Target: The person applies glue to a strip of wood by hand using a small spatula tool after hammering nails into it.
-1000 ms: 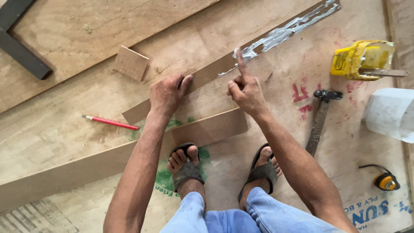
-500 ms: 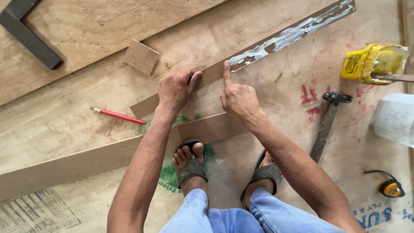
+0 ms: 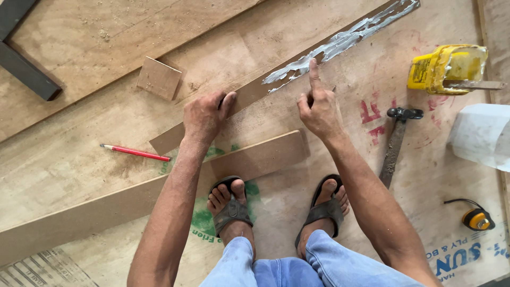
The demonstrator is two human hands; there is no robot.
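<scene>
A long thin wooden strip (image 3: 249, 95) lies diagonally on the plywood floor, its upper part smeared with whitish glue (image 3: 340, 42). My left hand (image 3: 204, 114) presses down on the lower part of the strip, fingers spread over its edge. My right hand (image 3: 319, 106) has the index finger stretched out, its tip touching the glue on the strip; the other fingers are curled. Neither hand holds a tool. A second, wider wooden strip (image 3: 255, 157) lies just in front of my sandalled feet.
A yellow glue tub (image 3: 443, 66) with a stick in it stands at the right. Below it lie a hammer (image 3: 396, 143) and a yellow tape measure (image 3: 478, 219). A red pencil (image 3: 135, 153) and a small square wood offcut (image 3: 158, 78) lie left. A dark metal square (image 3: 24, 69) sits top left.
My right index finger has slid up along the strip into the glue. The view has shifted a little; my left hand stays on the strip.
</scene>
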